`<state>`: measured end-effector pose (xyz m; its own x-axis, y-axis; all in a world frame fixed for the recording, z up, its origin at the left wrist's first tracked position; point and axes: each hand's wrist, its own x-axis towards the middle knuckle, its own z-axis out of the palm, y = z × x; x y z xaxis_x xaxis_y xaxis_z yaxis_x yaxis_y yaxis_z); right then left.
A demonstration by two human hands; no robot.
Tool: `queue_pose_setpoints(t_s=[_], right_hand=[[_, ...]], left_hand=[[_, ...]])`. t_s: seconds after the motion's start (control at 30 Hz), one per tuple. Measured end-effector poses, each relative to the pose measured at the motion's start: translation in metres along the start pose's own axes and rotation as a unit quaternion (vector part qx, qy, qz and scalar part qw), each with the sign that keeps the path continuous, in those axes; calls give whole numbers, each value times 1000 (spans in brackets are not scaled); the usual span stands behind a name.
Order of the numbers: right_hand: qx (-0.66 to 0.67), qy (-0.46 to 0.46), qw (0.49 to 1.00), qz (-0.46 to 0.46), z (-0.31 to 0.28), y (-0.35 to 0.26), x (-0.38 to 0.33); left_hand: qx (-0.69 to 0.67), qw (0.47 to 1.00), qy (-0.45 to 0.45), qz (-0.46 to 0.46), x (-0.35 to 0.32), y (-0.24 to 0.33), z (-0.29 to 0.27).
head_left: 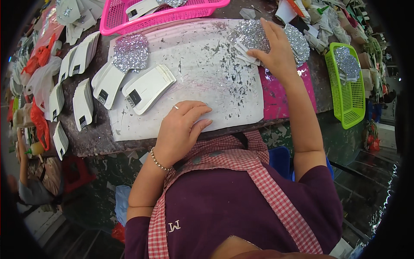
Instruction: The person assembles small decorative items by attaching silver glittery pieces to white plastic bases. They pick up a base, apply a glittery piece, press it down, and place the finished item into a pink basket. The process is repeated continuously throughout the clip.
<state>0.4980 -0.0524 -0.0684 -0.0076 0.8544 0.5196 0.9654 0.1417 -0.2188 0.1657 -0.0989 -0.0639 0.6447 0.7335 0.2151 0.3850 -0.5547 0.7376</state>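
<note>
My right hand (278,54) is at the far right of the white sheet, its thumb and fingers around the edge of a silver glitter-covered piece (251,34) with white tabs. Another silver glitter piece (297,45) lies just right of that hand. Near the front edge, my left hand (183,125) rests on the white sheet (194,77), fingers bent slightly and thumb apart, with nothing visible in it. Left of centre are fanned stacks of white cards (148,88) with black labels. A glitter piece (130,52) sits at the top of the neighbouring white card stack (108,84).
A pink basket (168,18) with cards stands at the far edge. To the right hangs a green basket (350,101) holding glitter pieces. More card stacks (83,103) line the left side. A magenta sheet (286,97) lies under my right forearm. Another person (36,177) is at left.
</note>
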Motion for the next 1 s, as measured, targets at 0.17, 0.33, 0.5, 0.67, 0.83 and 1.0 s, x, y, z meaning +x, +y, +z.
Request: queue_pose_setpoints(t_s=[0.17, 0.33, 0.5, 0.67, 0.83, 1.0], right_hand=[[142, 141, 974, 108, -18, -27, -22], [621, 64, 702, 343, -43, -61, -45], [732, 10, 551, 401, -40, -116, -81], [407, 33, 902, 143, -46, -124, -81], [241, -44, 945, -218, -57, -124, -54], [330, -1, 911, -246, -49, -129, -57]], left_hand=[[-40, 999, 8, -5, 5, 3, 1], [-271, 950, 132, -87, 29, 23, 20], [-485, 860, 43, -152, 40, 20, 24], [-500, 844, -38, -192, 26, 7, 4], [-575, 785, -105, -204, 16, 5, 0], [-715, 643, -119, -249, 5, 11, 10]])
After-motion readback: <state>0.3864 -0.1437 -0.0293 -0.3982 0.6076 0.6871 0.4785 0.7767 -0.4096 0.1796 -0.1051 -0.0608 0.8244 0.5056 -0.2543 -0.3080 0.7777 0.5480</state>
